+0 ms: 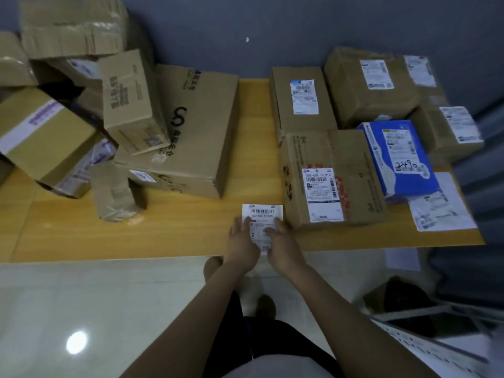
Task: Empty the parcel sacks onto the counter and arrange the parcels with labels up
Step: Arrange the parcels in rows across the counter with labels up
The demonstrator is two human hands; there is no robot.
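Blue-grey wall (pixel 272 28) at the back, one small white mark (pixel 247 39) on it. Pale glossy floor (pixel 122 290); lamp glare (pixel 77 342) lower left. White sheet (pixel 402 259) lying on floor, right.

Front brown box (pixel 354 186), white label (pixel 323 197): "502-602-12 815" in bold above a barcode; the finer print under it is too small to read.
White slip (pixel 262 214) at the near edge of the counter (pixel 163 236): the same digits, 502-602-12 815, under its own barcode.
Blue parcel (pixel 376 159): "2490" handwritten in black marker on its label.
Large flat box (pixel 207 126): a black looped mark like a figure 8, with bold black characters I can't make out.
Tilted box (pixel 128 105) leaning on it: blocks of black characters, blurred.
Labels on the back-row boxes: barcodes and print, none legible.
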